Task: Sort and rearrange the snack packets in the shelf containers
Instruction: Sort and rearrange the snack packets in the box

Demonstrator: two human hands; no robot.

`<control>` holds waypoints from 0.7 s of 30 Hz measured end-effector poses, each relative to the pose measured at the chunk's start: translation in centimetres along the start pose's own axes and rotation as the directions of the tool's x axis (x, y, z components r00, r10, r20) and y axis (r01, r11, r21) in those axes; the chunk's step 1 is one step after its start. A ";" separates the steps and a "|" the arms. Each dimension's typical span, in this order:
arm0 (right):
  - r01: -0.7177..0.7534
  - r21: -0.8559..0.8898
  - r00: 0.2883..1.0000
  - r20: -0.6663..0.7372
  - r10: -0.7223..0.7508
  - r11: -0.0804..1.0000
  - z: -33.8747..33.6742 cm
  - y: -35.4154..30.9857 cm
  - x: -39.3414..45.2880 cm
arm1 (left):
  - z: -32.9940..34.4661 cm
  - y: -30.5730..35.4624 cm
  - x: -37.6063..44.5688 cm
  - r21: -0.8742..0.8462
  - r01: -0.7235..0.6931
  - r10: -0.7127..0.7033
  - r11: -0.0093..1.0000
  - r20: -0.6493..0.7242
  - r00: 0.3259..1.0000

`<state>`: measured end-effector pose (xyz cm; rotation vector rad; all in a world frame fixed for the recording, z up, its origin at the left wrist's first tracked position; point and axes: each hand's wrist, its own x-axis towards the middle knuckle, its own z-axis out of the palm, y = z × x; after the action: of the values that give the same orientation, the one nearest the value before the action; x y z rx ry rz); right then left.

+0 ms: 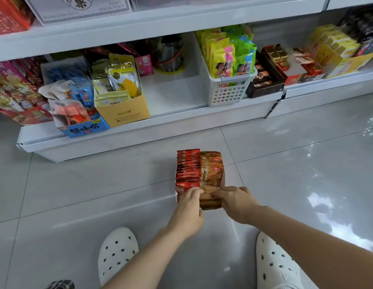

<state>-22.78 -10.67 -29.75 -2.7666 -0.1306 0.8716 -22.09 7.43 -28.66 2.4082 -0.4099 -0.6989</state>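
A container of red packets (188,170) and brown packets (211,174) sits on the floor tiles (98,184) before the shelf's bare gap (171,94), left hand (187,213) pinching reds, right hand (236,200) flattened on browns, apparently straightening rows.

**Bright shop lighting, lots of floor glare, fisheye bend**

Scene was well lit, even white light all over, nothing dim except the back of the bottom shelf (171,80), which sat in shade under the shelf above (139,28). The glossy floor tiles (306,163) threw big blown-out white patches on the right side, so light seemed to come from up and to the right. Shadows were soft, just faint ones under the arms and white clogs (117,253). Wide-angle lens bent the shelf edges, worst toward the corners. Corners went smeary too, and packet print at far left was mushy. Centre stayed reasonably sharp.
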 end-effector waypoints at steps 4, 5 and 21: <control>-0.009 0.092 0.998 0.060 0.003 0.996 -1.4 0.4 0.3 | 0.7 0.4 0.5 0.032 -0.053 0.048 0.998 0.137 0.989; -0.037 0.144 0.999 -0.006 0.039 0.989 -1.7 0.6 0.6 | 0.9 0.3 0.6 0.043 -0.066 0.058 0.997 0.170 0.984; -0.244 -0.042 0.939 -0.260 0.226 0.969 -0.6 0.3 7.0 | 2.1 0.5 1.5 -0.010 -0.130 0.130 0.991 0.087 0.988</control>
<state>-16.69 -10.04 -33.20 -2.9770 0.2226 0.5624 -22.10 5.40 -30.37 2.3284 -0.5952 -0.7468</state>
